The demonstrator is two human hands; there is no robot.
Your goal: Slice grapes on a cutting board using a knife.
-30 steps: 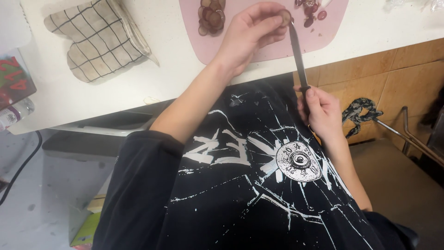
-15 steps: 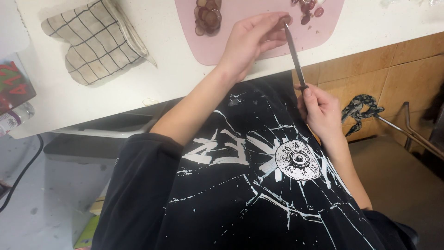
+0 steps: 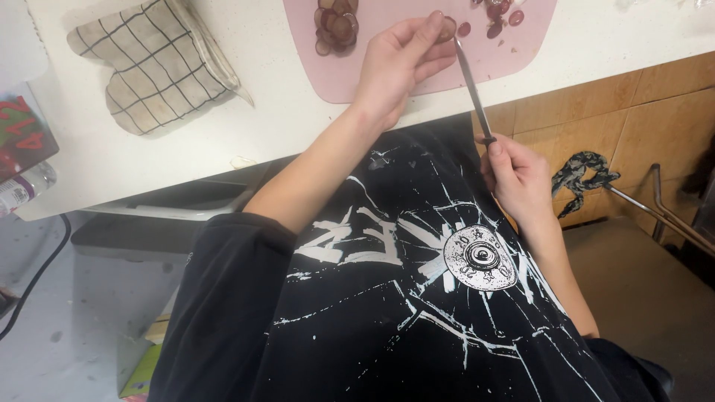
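My left hand point(image 3: 398, 63) reaches over the pink cutting board point(image 3: 387, 82) and pinches a small round reddish-brown piece point(image 3: 447, 28) between fingertips and thumb. My right hand point(image 3: 516, 179) is low, by my black printed shirt, gripping the handle of a thin knife point(image 3: 471, 78). The blade points up toward the board, and its tip is right next to the held piece. A pile of cut round slices point(image 3: 335, 26) lies on the board left of my hand. More slices point(image 3: 499, 18) lie at its top right.
A checked oven mitt point(image 3: 153, 71) lies on the white counter point(image 3: 283, 126) to the left. A plastic bottle point(image 3: 22, 190) and a red package sit at the far left edge. Brown tiles, a patterned cloth point(image 3: 581, 171) and a metal bar are on the right.
My left hand has turned the round piece at the fingertips and the knife tip has come closer to it. The view has shifted slightly; my right hand stays low.
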